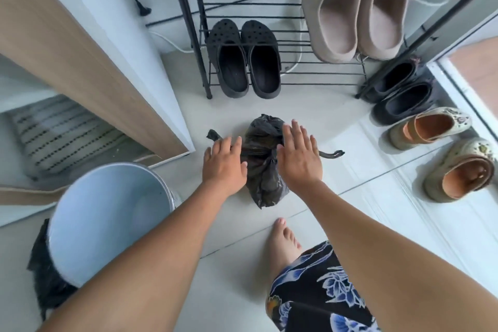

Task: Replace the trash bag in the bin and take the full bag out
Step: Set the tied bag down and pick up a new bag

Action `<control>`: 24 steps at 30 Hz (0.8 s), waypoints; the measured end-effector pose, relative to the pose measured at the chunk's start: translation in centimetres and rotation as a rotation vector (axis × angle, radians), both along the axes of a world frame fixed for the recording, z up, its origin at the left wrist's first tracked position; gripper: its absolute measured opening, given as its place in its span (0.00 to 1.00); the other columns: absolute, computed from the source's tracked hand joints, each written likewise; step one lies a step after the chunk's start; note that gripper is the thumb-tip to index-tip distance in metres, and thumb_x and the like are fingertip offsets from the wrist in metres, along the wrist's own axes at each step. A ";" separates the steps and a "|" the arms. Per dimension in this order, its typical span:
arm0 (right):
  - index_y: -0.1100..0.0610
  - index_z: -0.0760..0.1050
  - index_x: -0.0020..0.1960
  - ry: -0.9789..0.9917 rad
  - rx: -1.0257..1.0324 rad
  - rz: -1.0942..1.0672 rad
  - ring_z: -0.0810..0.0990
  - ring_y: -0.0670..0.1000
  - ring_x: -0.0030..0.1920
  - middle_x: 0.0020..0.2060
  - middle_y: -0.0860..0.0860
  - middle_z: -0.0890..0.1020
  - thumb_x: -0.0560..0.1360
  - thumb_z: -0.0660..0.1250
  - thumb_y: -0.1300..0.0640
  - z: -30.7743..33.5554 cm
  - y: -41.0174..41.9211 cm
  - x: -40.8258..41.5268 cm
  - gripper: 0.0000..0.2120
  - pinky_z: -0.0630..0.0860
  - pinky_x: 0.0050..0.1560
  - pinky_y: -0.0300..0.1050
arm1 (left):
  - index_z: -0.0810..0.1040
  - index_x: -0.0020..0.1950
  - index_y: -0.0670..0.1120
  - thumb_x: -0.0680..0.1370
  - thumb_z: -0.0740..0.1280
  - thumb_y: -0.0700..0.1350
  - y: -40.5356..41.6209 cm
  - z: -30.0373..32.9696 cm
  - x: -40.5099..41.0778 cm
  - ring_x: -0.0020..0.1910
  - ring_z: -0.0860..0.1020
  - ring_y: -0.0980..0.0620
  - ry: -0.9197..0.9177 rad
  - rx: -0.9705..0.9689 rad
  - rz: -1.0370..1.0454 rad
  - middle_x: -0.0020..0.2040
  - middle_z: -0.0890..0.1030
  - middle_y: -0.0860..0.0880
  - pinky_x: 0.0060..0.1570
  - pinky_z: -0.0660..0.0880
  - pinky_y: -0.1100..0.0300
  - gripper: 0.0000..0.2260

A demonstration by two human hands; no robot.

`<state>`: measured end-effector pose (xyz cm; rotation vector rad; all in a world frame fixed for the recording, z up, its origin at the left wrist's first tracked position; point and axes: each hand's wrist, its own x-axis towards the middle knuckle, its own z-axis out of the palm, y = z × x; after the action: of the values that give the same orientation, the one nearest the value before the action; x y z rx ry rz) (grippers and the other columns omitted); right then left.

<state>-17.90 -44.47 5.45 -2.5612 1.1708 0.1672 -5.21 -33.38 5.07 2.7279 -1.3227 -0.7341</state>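
Trash bag [262, 159]: black, crumpled, lay on the pale tiled floor [336, 170] in front of a black wire shoe rack [269, 35], its two tie ends trailing out to either side. Left hand [223, 164]: palm down at the bag's left flank, fingers [231, 145] spread apart and clamped on nothing. Right hand [299, 153]: palm down at the bag's right flank, fingers likewise spread, overlapping the plastic (actual contact could not be told). Bin [107, 218]: round, pale, stood at lower left near the left forearm, interior bare, a dark bag [45, 272] bunched against its outer side. Black clogs [244, 59] sat on the rack's lowest shelf. One bare foot [283, 242] rested on the floor just below the bag.
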 end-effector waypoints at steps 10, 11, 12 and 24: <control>0.57 0.59 0.75 -0.078 -0.039 0.260 0.58 0.57 0.76 0.75 0.57 0.62 0.77 0.40 0.47 8.5 13.1 7.5 0.30 0.51 0.76 0.54 | 0.51 0.79 0.47 0.81 0.54 0.51 12.9 9.3 5.0 0.79 0.47 0.45 -0.143 -0.088 0.205 0.80 0.51 0.46 0.76 0.44 0.48 0.27; 0.56 0.57 0.76 -0.088 -0.054 0.281 0.57 0.57 0.77 0.76 0.57 0.61 0.77 0.40 0.47 9.0 14.3 8.2 0.30 0.49 0.76 0.53 | 0.51 0.79 0.47 0.81 0.53 0.51 14.6 10.0 5.5 0.79 0.47 0.46 -0.145 -0.084 0.238 0.80 0.50 0.46 0.76 0.43 0.48 0.27; 0.56 0.58 0.75 -0.103 -0.047 0.304 0.58 0.58 0.76 0.75 0.58 0.62 0.78 0.41 0.47 9.8 16.3 9.2 0.29 0.51 0.76 0.54 | 0.51 0.79 0.47 0.81 0.53 0.50 17.1 10.9 6.0 0.79 0.47 0.46 -0.161 -0.074 0.276 0.80 0.50 0.46 0.76 0.43 0.48 0.27; 0.63 0.75 0.61 0.022 0.089 0.773 0.79 0.63 0.59 0.56 0.62 0.81 0.74 0.52 0.51 2.7 41.0 18.2 0.24 0.75 0.60 0.60 | 0.52 0.78 0.47 0.80 0.54 0.52 47.1 3.9 8.6 0.78 0.49 0.45 0.029 0.146 0.777 0.79 0.52 0.46 0.76 0.49 0.47 0.28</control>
<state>0.25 -3.45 8.17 -2.7885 0.1159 0.4047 3.41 13.72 8.92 2.9505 -0.1323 -0.7813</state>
